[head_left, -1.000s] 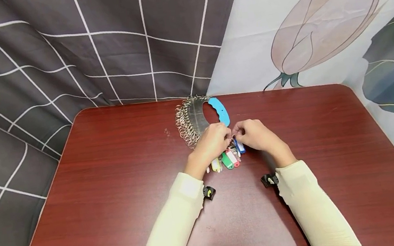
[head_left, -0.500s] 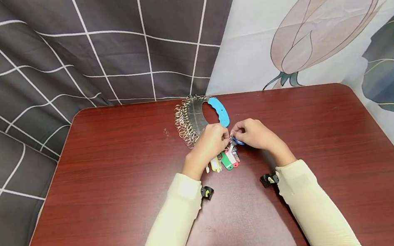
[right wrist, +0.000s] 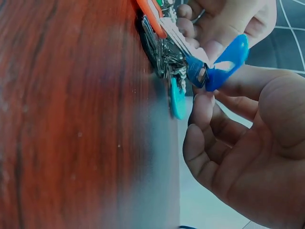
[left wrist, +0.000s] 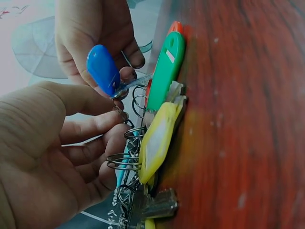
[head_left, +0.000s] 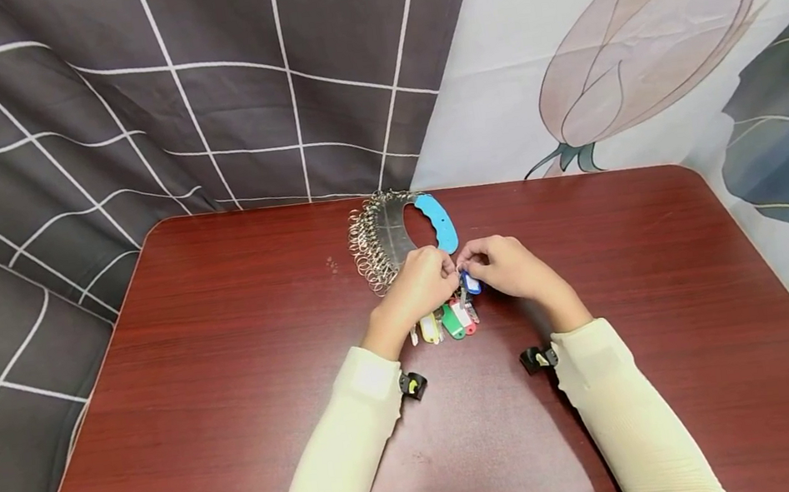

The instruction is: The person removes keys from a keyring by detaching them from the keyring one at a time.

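Note:
A curved grey plate (head_left: 390, 234) with a blue handle (head_left: 443, 226) and many metal rings along its edge lies on the table. My left hand (head_left: 418, 283) pinches a small metal ring at the plate's near end. Opposite it, my right hand (head_left: 507, 265) pinches at the ring of a blue key tag (left wrist: 102, 69), fingertips close to the left ones. A silver key (right wrist: 178, 38) hangs with that tag. Below the hands lie a yellow tag (left wrist: 159, 143), a green tag (left wrist: 167, 71) and a red tag (right wrist: 152, 16) with keys. Fingers partly hide the ring.
The reddish-brown wooden table (head_left: 245, 368) spreads around the plate. A dark checked curtain (head_left: 229, 93) and a white printed curtain (head_left: 495, 97) hang behind its far edge. Black wrist cameras (head_left: 412, 385) sit on both sleeves.
The blue tag swings up, then turns to hang below the right fingertips with its white label showing. Both hands shift slightly left and stay close together.

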A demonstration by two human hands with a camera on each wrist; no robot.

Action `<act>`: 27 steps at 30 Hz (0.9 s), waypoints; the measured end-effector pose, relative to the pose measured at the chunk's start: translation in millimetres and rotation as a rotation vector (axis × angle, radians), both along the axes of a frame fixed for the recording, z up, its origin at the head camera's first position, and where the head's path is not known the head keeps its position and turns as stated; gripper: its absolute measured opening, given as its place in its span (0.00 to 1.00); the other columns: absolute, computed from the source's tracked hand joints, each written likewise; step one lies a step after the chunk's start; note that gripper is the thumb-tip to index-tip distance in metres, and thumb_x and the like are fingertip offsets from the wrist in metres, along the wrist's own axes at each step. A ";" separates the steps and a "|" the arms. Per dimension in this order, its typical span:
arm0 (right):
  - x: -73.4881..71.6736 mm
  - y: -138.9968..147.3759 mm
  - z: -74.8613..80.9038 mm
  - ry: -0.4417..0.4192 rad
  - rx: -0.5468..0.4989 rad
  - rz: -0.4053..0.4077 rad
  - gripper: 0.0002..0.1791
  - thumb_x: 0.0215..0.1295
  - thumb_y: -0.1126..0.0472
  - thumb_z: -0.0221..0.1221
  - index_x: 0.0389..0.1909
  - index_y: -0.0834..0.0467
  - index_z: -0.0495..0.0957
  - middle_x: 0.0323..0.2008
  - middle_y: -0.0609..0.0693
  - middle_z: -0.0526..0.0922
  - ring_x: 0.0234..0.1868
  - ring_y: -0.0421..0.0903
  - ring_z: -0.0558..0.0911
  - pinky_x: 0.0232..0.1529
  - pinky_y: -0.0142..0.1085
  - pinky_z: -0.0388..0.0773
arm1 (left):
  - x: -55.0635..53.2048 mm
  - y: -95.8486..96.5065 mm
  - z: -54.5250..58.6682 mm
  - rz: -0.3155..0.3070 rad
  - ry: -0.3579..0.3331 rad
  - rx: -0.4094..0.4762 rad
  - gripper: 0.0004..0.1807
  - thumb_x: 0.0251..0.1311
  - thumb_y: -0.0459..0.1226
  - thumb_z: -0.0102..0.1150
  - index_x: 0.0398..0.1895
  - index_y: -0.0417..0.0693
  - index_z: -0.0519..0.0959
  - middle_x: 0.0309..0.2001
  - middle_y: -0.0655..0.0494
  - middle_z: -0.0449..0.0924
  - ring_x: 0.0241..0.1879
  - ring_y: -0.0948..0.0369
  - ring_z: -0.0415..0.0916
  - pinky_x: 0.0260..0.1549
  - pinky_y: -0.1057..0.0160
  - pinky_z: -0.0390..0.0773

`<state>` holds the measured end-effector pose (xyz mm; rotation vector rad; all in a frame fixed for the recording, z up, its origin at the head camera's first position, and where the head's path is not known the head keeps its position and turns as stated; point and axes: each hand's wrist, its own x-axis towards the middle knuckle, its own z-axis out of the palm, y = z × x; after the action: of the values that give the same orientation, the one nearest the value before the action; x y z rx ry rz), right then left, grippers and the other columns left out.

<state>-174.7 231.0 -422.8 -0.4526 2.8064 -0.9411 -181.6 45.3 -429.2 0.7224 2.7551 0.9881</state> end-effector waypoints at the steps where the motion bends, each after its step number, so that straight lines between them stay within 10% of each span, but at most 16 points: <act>1: 0.0 -0.3 0.0 0.005 -0.002 0.002 0.08 0.68 0.66 0.58 0.37 0.57 0.86 0.31 0.49 0.86 0.35 0.45 0.78 0.41 0.39 0.74 | -0.2 0.0 -0.2 0.007 0.000 0.001 0.08 0.61 0.33 0.62 0.24 0.50 0.81 0.29 0.59 0.80 0.34 0.62 0.77 0.34 0.68 0.76; 12: 4.7 -6.0 5.7 0.123 -0.001 0.019 0.07 0.69 0.68 0.61 0.37 0.59 0.87 0.33 0.52 0.87 0.35 0.48 0.79 0.42 0.41 0.77 | -0.2 -0.6 1.5 0.032 0.076 0.014 0.17 0.57 0.29 0.59 0.14 0.54 0.70 0.20 0.62 0.68 0.26 0.63 0.67 0.28 0.68 0.68; 27: 5.9 -9.2 7.3 0.138 0.037 -0.015 0.05 0.69 0.67 0.61 0.35 0.59 0.86 0.30 0.51 0.83 0.31 0.47 0.74 0.38 0.39 0.72 | -0.8 -5.8 0.9 -0.043 0.127 0.037 0.07 0.59 0.29 0.63 0.26 0.48 0.86 0.28 0.57 0.81 0.32 0.63 0.77 0.34 0.69 0.76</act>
<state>-168.8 221.8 -415.6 -0.5115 2.9492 -0.8915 -182.4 39.5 -428.3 0.8754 2.8217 1.0212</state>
